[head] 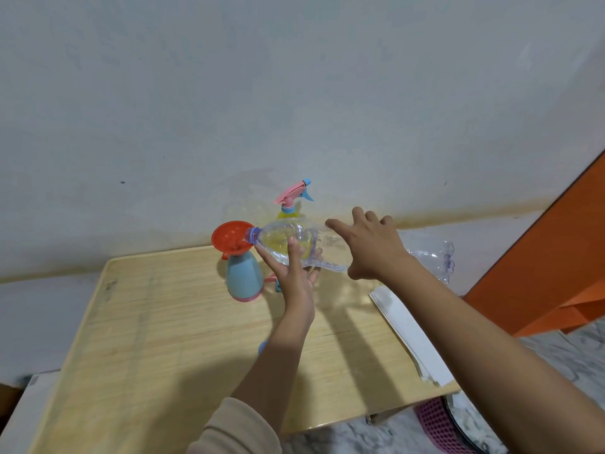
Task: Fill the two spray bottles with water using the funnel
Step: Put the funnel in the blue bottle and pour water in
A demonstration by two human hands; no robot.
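A light blue spray bottle point(244, 276) stands without its head at the back of the wooden table point(157, 329), with a red funnel point(229, 237) in its neck. A clear plastic water bottle point(278, 239) lies tipped almost level, its mouth over the funnel. My left hand point(294, 273) cups the bottle from below near the neck. My right hand point(373, 250) lies over the bottle's middle, fingers spread. Behind them stands a yellow spray bottle point(284, 214) with a pink and blue spray head point(293, 193), mostly hidden by the clear bottle.
A pink and blue part point(276, 283) lies behind my left wrist. A white sheet point(409, 332) runs along the table's right edge. An orange board point(556, 257) leans at the right. A pink basket point(438, 424) sits on the floor below. The wall stands close behind the table.
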